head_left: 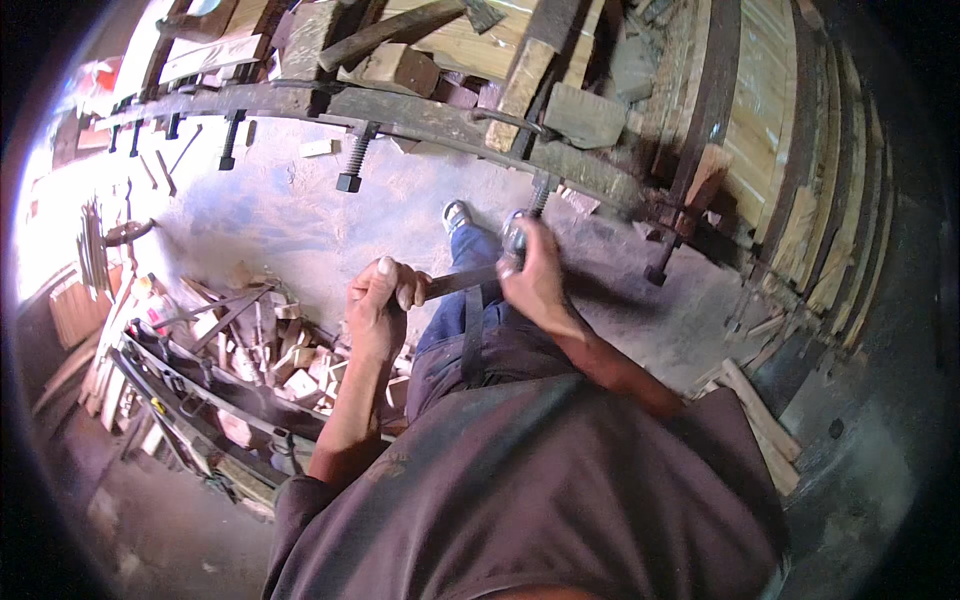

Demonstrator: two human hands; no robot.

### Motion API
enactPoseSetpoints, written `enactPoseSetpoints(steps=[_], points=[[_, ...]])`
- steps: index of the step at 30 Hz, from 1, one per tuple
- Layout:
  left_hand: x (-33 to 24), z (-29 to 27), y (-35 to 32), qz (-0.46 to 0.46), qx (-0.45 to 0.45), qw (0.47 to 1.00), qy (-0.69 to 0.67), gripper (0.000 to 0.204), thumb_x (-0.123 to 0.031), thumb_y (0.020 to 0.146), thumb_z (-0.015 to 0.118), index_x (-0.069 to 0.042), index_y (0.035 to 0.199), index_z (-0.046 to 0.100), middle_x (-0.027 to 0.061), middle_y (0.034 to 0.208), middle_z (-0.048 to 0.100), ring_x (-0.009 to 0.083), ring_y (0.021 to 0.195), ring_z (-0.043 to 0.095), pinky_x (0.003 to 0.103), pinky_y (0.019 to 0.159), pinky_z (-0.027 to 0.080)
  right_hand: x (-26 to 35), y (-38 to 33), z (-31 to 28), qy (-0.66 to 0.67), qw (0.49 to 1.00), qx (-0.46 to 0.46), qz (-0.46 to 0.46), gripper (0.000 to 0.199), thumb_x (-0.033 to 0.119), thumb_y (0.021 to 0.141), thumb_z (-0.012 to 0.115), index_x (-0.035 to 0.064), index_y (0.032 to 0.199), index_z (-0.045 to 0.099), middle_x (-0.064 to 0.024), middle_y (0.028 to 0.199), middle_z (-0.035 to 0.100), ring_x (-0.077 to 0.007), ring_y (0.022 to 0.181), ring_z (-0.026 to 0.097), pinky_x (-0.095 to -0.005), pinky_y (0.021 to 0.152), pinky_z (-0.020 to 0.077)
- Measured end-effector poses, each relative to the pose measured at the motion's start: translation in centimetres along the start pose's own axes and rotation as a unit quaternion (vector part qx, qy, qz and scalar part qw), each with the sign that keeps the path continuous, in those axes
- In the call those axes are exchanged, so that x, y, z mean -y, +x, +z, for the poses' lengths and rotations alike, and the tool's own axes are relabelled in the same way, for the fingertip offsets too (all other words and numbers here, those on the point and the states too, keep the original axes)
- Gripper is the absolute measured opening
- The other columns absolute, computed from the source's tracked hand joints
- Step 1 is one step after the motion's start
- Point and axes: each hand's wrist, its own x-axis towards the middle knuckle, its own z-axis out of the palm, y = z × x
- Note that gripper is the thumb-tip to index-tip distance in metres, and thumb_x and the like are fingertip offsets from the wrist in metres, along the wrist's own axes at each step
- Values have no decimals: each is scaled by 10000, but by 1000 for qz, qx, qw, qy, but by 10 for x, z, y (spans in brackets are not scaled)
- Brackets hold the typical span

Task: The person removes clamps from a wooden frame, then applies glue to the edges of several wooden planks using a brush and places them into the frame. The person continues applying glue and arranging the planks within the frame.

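Note:
A dark, flat-handled wrench (460, 284) spans the gap between my two hands, in front of my body. My left hand (378, 300) is closed round its left end, thumb on top. My right hand (535, 275) wraps the other end, against the head of a clamp screw (541, 195), so the wrench's jaw is mostly hidden. This screw sticks out toward me from a long clamp rack (420, 112) that holds wooden boards (765, 120). A dark strip (473, 335) hangs below the wrench; what it belongs to is unclear.
More clamp screws (350, 165) jut from the rack's near edge at left and right. A hammer (400, 32) and wood blocks (585, 115) lie on the rack. Offcuts (300, 360) are heaped at lower left beside a metal-framed rack (200, 395). Loose wood strips (762, 420) lie at right.

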Motion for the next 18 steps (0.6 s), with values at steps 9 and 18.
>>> enactPoseSetpoints(steps=[9,18], points=[[0,16,0,37,-11,997,71,459,-305,1046,599,-62,663,534,41,569,541,136,508,496,293,492,365,78,25,37,65,907,410,-65,238,112,696,767,13,882,657,-85,782,686,-175,735,627,-339,716,524],[23,-2,16,131,-139,972,139,449,-350,1018,583,-67,670,563,62,576,550,162,519,526,327,500,370,69,25,53,34,919,354,-173,302,121,664,786,-48,880,658,-195,825,703,-281,811,676,-405,765,523]])
